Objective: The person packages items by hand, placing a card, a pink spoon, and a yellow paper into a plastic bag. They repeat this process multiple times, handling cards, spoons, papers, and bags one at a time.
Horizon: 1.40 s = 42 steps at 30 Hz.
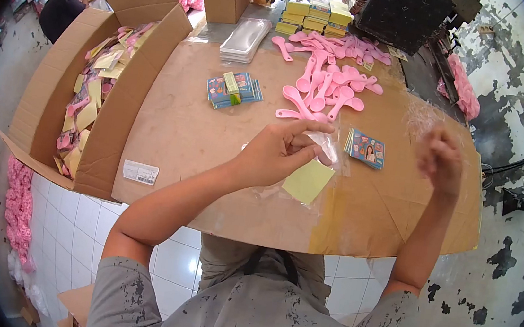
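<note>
1. Left hand [276, 152]: fingers half-curled, thumb and forefinger at the clear bag [342, 163]; can't make out whether pinched. Reaches from near left.
2. Pale green card [307, 183]: just nearer than left fingertips.
3. Right hand [440, 159]: raised at right, blurred; grip unreadable.

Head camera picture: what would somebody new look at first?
Probably the bright pink spoons, heaped at the far middle of the table. Next, the open cardboard box on the left, stuffed with pink and pale yellow things. The yellow-green card near the left hand stands out too.
</note>
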Available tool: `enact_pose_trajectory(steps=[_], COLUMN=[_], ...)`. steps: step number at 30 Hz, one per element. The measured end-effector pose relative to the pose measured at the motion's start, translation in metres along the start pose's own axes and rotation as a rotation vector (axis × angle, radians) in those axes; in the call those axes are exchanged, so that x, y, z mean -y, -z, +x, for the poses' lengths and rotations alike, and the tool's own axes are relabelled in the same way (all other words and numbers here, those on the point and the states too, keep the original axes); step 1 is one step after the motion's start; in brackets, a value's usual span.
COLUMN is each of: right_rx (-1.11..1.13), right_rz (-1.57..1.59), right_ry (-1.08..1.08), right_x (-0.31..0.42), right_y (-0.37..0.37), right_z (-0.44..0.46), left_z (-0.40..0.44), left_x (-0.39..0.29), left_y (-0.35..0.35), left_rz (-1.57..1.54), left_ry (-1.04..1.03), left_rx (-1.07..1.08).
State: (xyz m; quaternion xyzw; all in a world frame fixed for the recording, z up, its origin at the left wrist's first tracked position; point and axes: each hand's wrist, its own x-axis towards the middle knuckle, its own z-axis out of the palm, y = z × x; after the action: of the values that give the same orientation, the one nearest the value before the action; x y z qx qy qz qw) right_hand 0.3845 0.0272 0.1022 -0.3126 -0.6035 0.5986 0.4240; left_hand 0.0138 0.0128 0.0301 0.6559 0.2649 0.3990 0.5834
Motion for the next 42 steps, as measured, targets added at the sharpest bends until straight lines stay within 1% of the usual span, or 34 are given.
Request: enact_pose_trajectory(steps=[2, 5, 6, 9, 11, 12, 14, 16, 17, 18, 21, 22, 24, 25, 26, 27, 29, 30, 33, 36, 39, 42], right_rx=[0.135, -0.640, -0.664, -0.757, -0.797, -0.816, -0.803, -0.751, -0.693, -0.611, -0.411, -0.354, -0.232, -0.403, -0.567, -0.722, -0.744, -0.747, -0.790, -0.792, -0.560, -0.114], right_rz=[0.226, -0.757, -1.524, -1.421, -1.518, -1.565, -1.043, -1.165, -1.544, -1.914, -1.189, -0.833, -0.125, -0.574, -1.028, -1.485, -1.535, -1.556, -1.546, -1.545, -1.600, -0.650], right_ry=[0.135, 0.000, -0.104, -0.021, -0.121, -0.180, -0.278, -0.165, 0.002, 0.187, 0.038, 0.044, 0.049, -0.066, -0.185, -0.303, -0.055, 0.069, -0.073, 0.125, 0.157, -0.086], right_x=[0.000, -0.017, -0.056, -0.051, -0.034, -0.027, -0.014, -0.019, -0.030, -0.036, -0.010, -0.009, -0.002, -0.019, -0.050, -0.053, -0.052, -0.043, -0.019, -0.011, 0.002, 0.025], right_y=[0.066, 0.111, 0.182, 0.169, 0.140, 0.126, 0.118, 0.098, 0.082, 0.069, 0.047, 0.060, 0.117, 0.161, 0.214, 0.213, 0.209, 0.190, 0.146, 0.104, 0.043, 0.064], right_z=[-0.008, -0.021, -0.049, -0.058, -0.052, -0.052, -0.042, -0.033, -0.029, -0.024, -0.012, -0.010, -0.017, -0.024, -0.031, -0.026, -0.037, -0.038, -0.039, -0.030, -0.017, -0.025], left_z=[0.002, 0.002, 0.004, 0.005, 0.006, 0.006, 0.007, 0.009, 0.009, 0.010, 0.010, 0.009, 0.007, 0.007, 0.007, 0.007, 0.007, 0.008, 0.007, 0.008, 0.008, 0.008], left_x=[0.009, 0.004, 0.004, 0.011, 0.013, 0.014, 0.013, 0.013, 0.013, 0.015, 0.023, 0.023, 0.022, 0.019, 0.018, 0.018, 0.018, 0.018, 0.022, 0.026, 0.025, 0.019], left_y=[-0.001, -0.001, 0.000, -0.001, -0.001, -0.003, -0.005, -0.003, -0.002, 0.000, 0.001, 0.000, 0.000, 0.000, 0.000, 0.000, 0.001, 0.001, -0.001, 0.002, 0.003, 0.004], left_rz=[-0.061, -0.115, -0.101, -0.057, -0.019, -0.062, -0.139, -0.121, -0.113, -0.094, -0.083, -0.102, -0.114, -0.108, -0.104, -0.114, -0.128, -0.116, -0.078, -0.048, -0.073, -0.062], left_ry=[-0.031, 0.015, 0.012, 0.016, 0.014, 0.031, 0.058, 0.128, 0.162, 0.148, 0.108, 0.089, 0.082, 0.091, 0.097, 0.096, 0.100, 0.099, 0.110, 0.123, 0.140, 0.150], left_rx=[-0.015, -0.012, -0.022, -0.035, -0.046, -0.057, -0.079, -0.079, -0.081, -0.063, -0.019, -0.012, -0.006, -0.008, -0.012, -0.013, -0.015, -0.023, -0.041, -0.040, -0.030, -0.051])
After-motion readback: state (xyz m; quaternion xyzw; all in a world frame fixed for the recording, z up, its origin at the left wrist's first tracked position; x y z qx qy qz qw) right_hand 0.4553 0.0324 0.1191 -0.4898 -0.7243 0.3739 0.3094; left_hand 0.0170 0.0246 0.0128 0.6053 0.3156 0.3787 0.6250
